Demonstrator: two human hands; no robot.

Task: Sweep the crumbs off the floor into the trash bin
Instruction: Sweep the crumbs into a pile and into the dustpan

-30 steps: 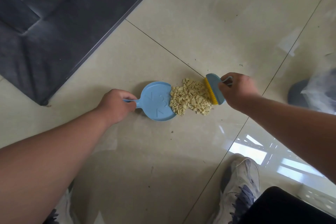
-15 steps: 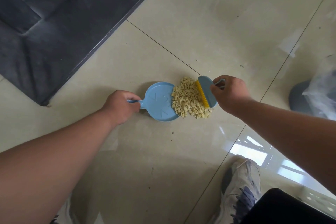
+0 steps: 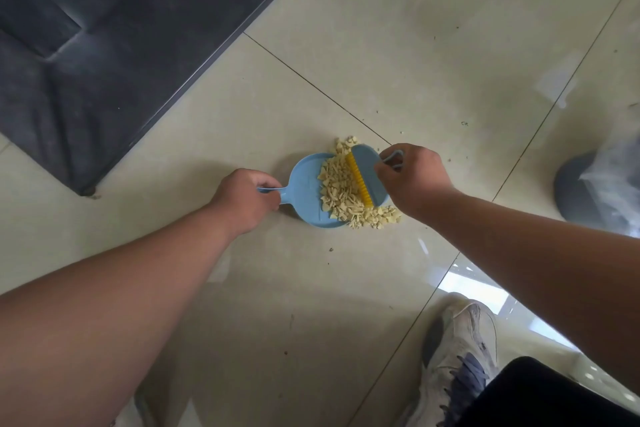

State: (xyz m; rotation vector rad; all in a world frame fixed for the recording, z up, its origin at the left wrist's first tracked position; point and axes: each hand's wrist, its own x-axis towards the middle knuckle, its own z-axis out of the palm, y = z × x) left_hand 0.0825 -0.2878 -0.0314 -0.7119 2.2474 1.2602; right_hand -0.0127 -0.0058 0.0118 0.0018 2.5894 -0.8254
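A blue dustpan (image 3: 304, 189) is gripped by the left hand (image 3: 247, 199) while crumbs (image 3: 341, 184) are pressed onto it by a brush (image 3: 365, 177) clasped in the right hand (image 3: 414, 180), open floor (image 3: 398, 45) beyond.

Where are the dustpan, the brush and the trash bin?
dustpan (image 3: 304, 189), head view, bare blue pan floor.
brush (image 3: 367, 166), head view, blue back above yellow bristles.
trash bin (image 3: 571, 184), head view, dark rim at right.

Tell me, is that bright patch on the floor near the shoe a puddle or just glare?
Head view: it looks like glare, a window reflected in the glossy floor tile beside the shoe; the arms bulge toward the edges from the wide lens; the bin at the right is smeared and hazy, while the crumbs stay sharp.
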